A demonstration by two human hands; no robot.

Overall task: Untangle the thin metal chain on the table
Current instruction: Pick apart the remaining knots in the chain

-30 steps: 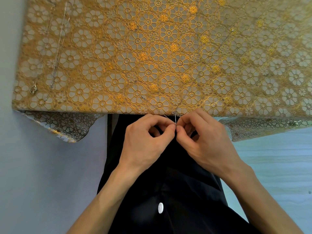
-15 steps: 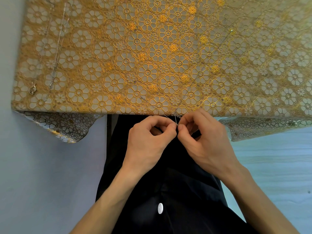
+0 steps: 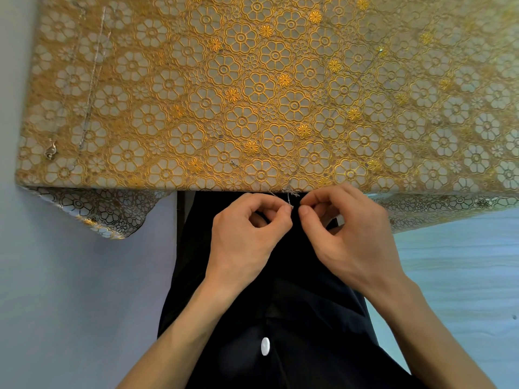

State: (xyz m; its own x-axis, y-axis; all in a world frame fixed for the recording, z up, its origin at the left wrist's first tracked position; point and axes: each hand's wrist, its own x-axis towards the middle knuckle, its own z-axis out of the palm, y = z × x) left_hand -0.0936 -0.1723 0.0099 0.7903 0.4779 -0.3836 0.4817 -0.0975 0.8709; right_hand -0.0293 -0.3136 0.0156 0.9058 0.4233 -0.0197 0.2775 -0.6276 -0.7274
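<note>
Chain (image 3: 289,192) status: knot not yet cleared. Desk (image 3: 84,184), covered by a gold floral lace tablecloth (image 3: 174,88), fills the upper view. Person sits at its near edge in a black garment (image 3: 280,304) with one white button (image 3: 265,346). Left hand (image 3: 247,237) and right hand (image 3: 351,234) meet just below the desk edge, fingertips almost touching. Left grip: thumb and forefinger pressed together, pinching a short strand that hangs off the edge. Right grip: thumb and forefinger likewise pinched at the same spot, though the links inside it are too fine to make out. The bunched tangle of the chain sits right on the desk edge, just above the fingertips. From it one fine strand runs up and to the right across the cloth, and another goes left to a small end ring (image 3: 232,163); both look straight and free. Second chain (image 3: 94,74) with lobster clasp (image 3: 51,150) lies stretched out at far left, well apart. Judgement: most of the length is laid out; the knot at the edge remains to be teased open.
</note>
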